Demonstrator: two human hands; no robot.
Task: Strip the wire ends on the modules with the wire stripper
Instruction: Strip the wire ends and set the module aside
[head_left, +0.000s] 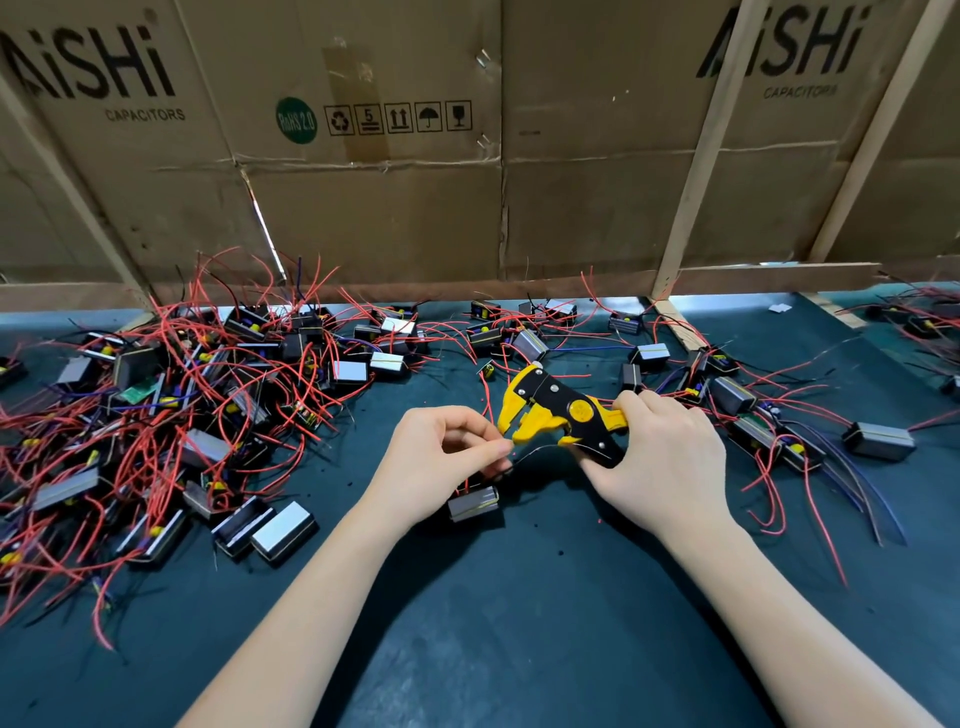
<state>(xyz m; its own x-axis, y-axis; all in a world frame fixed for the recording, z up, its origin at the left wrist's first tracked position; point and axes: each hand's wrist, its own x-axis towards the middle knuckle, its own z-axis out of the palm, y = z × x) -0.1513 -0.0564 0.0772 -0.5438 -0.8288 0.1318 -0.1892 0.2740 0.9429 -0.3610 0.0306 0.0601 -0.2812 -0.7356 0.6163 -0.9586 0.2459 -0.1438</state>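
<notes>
Right hand (670, 457) clenched round yellow wire stripper (558, 413) above the desk (519, 623); left hand (441, 462) pinching a thin wire (540, 451) at its jaws, module (474, 503) lying just beneath.

The dark teal desk (519, 623) looks matt and cloth-like. The yellow-and-black wire stripper (558, 410) is smooth plastic with small shiny metal rivets. The small black box-shaped modules (283, 530) carry glossy silvery metal faces; their thin red wires (769, 478) have smooth plastic sheathing. Behind stand matt brown creased cardboard sheets (363, 208) and pale rough wooden slats (696, 208).
</notes>
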